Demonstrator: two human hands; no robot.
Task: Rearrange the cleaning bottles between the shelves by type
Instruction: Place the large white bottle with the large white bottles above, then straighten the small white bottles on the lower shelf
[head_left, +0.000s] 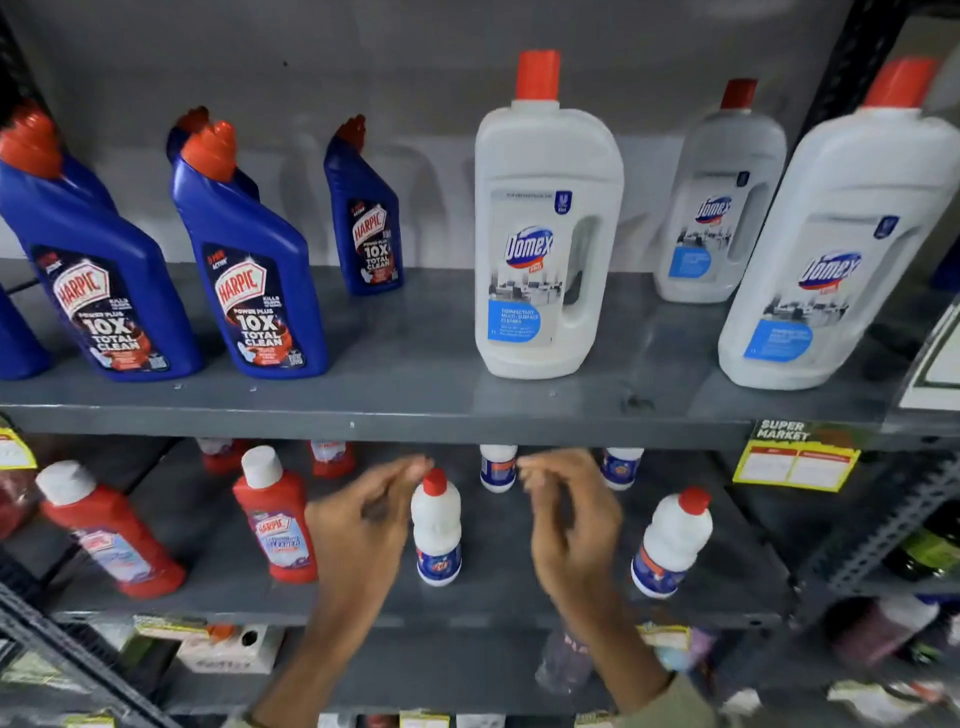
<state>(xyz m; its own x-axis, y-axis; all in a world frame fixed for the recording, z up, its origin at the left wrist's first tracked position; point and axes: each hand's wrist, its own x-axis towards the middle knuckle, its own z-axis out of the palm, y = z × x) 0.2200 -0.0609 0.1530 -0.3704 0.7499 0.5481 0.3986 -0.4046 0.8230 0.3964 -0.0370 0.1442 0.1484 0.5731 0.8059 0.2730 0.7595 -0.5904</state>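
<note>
Your left hand (363, 525) and right hand (569, 525) hover nearest you, both empty with fingers loosely curled, grasping nothing. Above them, the big white Domex bottles (545, 234) share the upper shelf (415, 410) with the blue Harpic bottles (244, 260) up to the left. Between your hands stands the small white bottle (436, 525), untouched; red Harpic bottles (275, 519) sit left. I'd close both palms around its body, below the cap, and lift it upright.

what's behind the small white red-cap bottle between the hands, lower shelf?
Behind the small white bottle, another white bottle stands further back, slightly right; its top is hidden by the upper shelf edge. Neither the left hand nor the right hand touches it.
</note>
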